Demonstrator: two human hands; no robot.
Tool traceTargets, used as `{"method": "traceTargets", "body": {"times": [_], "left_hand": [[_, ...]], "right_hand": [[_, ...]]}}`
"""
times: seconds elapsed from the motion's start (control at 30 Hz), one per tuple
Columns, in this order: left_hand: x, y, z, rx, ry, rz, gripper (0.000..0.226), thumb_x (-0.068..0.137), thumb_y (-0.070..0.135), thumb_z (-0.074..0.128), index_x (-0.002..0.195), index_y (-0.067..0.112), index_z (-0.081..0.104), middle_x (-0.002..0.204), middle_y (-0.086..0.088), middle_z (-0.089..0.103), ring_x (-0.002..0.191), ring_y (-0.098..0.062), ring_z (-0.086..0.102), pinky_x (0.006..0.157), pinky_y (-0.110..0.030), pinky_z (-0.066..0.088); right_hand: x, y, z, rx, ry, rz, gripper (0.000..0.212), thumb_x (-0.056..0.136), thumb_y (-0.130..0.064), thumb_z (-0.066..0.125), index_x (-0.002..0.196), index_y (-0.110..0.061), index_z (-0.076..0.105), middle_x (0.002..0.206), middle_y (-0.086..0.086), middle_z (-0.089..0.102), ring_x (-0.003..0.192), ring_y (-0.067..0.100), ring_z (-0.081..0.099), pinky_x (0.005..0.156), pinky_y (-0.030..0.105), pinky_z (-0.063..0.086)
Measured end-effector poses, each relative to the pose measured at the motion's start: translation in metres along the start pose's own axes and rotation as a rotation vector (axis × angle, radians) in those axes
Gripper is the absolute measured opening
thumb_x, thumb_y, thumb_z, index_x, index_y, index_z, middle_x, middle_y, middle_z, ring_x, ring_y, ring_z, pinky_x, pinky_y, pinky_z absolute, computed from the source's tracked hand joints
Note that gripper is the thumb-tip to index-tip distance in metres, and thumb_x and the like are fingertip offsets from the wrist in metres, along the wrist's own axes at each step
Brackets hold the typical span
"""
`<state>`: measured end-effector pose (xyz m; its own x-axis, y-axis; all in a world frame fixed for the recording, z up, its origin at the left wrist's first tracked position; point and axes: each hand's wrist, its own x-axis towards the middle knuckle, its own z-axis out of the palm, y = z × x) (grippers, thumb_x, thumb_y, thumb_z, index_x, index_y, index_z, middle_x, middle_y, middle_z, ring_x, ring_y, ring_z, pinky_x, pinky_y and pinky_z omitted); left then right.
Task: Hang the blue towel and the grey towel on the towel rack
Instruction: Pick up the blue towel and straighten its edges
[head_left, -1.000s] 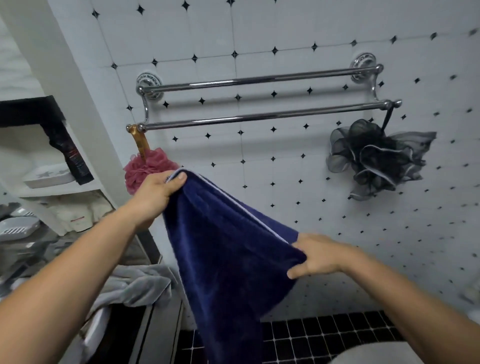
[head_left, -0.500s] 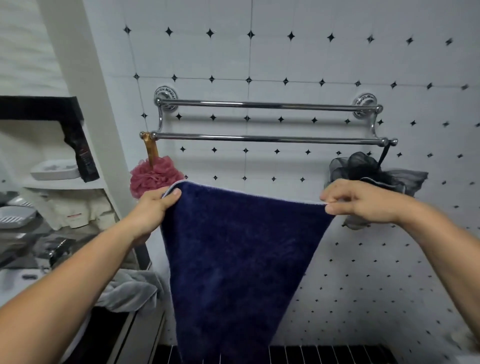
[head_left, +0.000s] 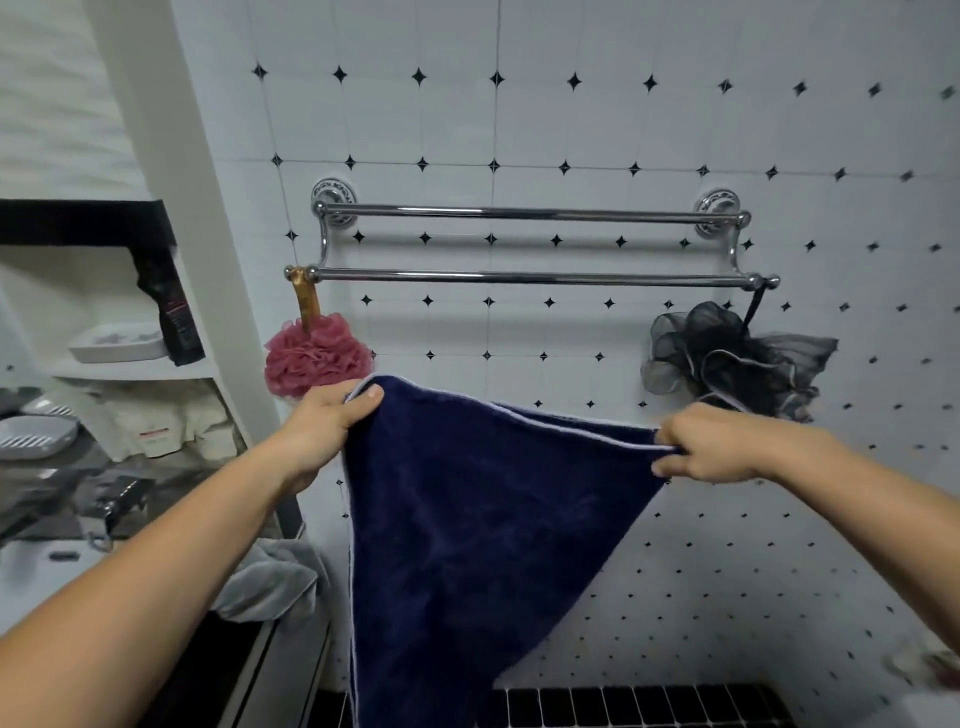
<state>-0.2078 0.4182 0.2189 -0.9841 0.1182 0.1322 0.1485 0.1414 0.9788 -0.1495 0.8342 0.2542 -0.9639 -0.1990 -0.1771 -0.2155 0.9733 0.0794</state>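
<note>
Two towels, two bath poufs, one two-bar towel rack (head_left: 530, 244)

Below the rack: blue towel (head_left: 467, 519), grey towel (head_left: 270, 582) lower left; pink pouf (head_left: 314, 356) and black pouf (head_left: 727, 358) hang from its ends.

Home bathroom: tiled wall (head_left: 571, 119), towel rack (head_left: 530, 278), loofahs (head_left: 314, 356).

- Your towel rack (head_left: 530, 244) has both chrome bars bare along their whole length; open wall tile shows between them and above the upper one.
- A pink loofah (head_left: 316, 356) dangles off the lower bar's left end, just above your left hand (head_left: 324, 431).
- A black loofah (head_left: 727, 358) hangs off the right end, close above your right hand (head_left: 711, 444).
- The blue towel (head_left: 483, 530), stretched between your hands, sits below the lower bar, with clear tile in the gap.
- A white column (head_left: 171, 208) and shelves crowd your left side.
- The grey towel (head_left: 270, 582) lies crumpled low left, beside your left forearm.
</note>
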Motion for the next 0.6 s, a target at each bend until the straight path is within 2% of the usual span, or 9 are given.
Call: {"method": "traceTargets", "body": {"times": [0.07,0.17,0.23,0.3,0.4,0.47,0.5,0.53,0.6], "left_hand": [[-0.003,0.001,0.004,0.021,-0.042,0.033,0.022,0.098,0.018,0.057,0.093,0.003,0.072,0.077,0.005,0.074,0.068,-0.007,0.065,0.065,-0.019,0.051],[-0.001,0.003,-0.001,0.116,0.027,0.084,0.014,0.092,0.005,0.065,0.084,0.008,0.075,0.072,-0.001,0.072,0.063,-0.01,0.062,0.061,-0.021,0.05],[-0.001,0.0,-0.012,0.203,0.111,0.07,0.02,0.085,-0.004,0.069,0.079,0.013,0.075,0.07,-0.003,0.07,0.064,-0.014,0.06,0.063,-0.023,0.051],[-0.004,-0.007,-0.026,0.217,0.183,0.029,0.027,0.082,-0.009,0.07,0.073,0.016,0.073,0.06,0.005,0.07,0.063,-0.015,0.057,0.059,-0.019,0.052],[-0.011,-0.012,-0.032,0.222,0.21,-0.02,0.029,0.076,-0.012,0.074,0.07,0.017,0.073,0.05,0.014,0.068,0.063,-0.015,0.057,0.057,-0.016,0.052],[-0.012,-0.011,-0.023,0.32,0.159,-0.034,0.025,0.072,-0.011,0.077,0.071,0.014,0.075,0.051,0.013,0.069,0.061,-0.013,0.057,0.061,-0.021,0.05],[-0.013,-0.011,-0.018,0.377,0.11,-0.045,0.022,0.071,-0.011,0.078,0.074,0.01,0.076,0.055,0.008,0.07,0.061,-0.014,0.057,0.062,-0.022,0.049],[-0.016,-0.011,-0.015,0.438,0.04,-0.065,0.019,0.071,-0.012,0.078,0.076,0.006,0.076,0.06,0.0,0.07,0.062,-0.017,0.056,0.064,-0.024,0.048],[-0.025,-0.015,-0.018,0.638,-0.151,-0.122,0.02,0.072,-0.012,0.078,0.068,0.007,0.072,0.068,-0.009,0.066,0.066,-0.019,0.055,0.067,-0.027,0.045]], "right_hand": [[0.002,0.008,-0.007,0.062,0.148,0.042,0.034,0.089,-0.045,0.063,0.071,-0.016,0.065,0.072,0.003,0.065,0.073,0.021,0.061,0.071,0.037,0.052],[-0.003,0.007,-0.011,0.447,0.295,0.054,0.031,0.08,-0.039,0.078,0.054,-0.029,0.065,0.052,-0.006,0.062,0.051,0.002,0.053,0.059,0.031,0.045],[-0.013,-0.007,-0.007,0.582,0.234,-0.036,0.019,0.07,-0.043,0.083,0.06,-0.032,0.071,0.053,-0.006,0.063,0.05,0.002,0.05,0.055,0.028,0.042],[-0.023,-0.02,-0.001,0.665,0.172,-0.146,0.021,0.064,-0.048,0.084,0.07,-0.031,0.074,0.055,-0.008,0.061,0.051,0.002,0.048,0.051,0.02,0.039],[-0.015,-0.021,0.0,0.716,0.352,-0.07,0.025,0.065,-0.034,0.088,0.075,-0.027,0.067,0.06,-0.006,0.057,0.055,0.01,0.048,0.053,0.026,0.039],[-0.002,-0.024,0.001,0.707,0.471,0.159,0.036,0.069,-0.021,0.088,0.09,-0.022,0.059,0.073,0.001,0.057,0.064,0.018,0.054,0.057,0.029,0.042],[0.004,-0.028,0.002,0.735,0.464,0.256,0.039,0.072,-0.017,0.086,0.099,-0.018,0.058,0.08,0.003,0.058,0.07,0.021,0.057,0.061,0.029,0.043],[0.007,-0.032,0.004,0.771,0.419,0.318,0.036,0.075,-0.015,0.084,0.102,-0.014,0.06,0.084,0.005,0.06,0.075,0.024,0.059,0.064,0.029,0.043],[0.004,-0.039,0.007,0.761,0.193,0.227,0.016,0.078,-0.015,0.081,0.084,-0.009,0.067,0.072,0.007,0.058,0.069,0.024,0.053,0.064,0.031,0.037]]}}
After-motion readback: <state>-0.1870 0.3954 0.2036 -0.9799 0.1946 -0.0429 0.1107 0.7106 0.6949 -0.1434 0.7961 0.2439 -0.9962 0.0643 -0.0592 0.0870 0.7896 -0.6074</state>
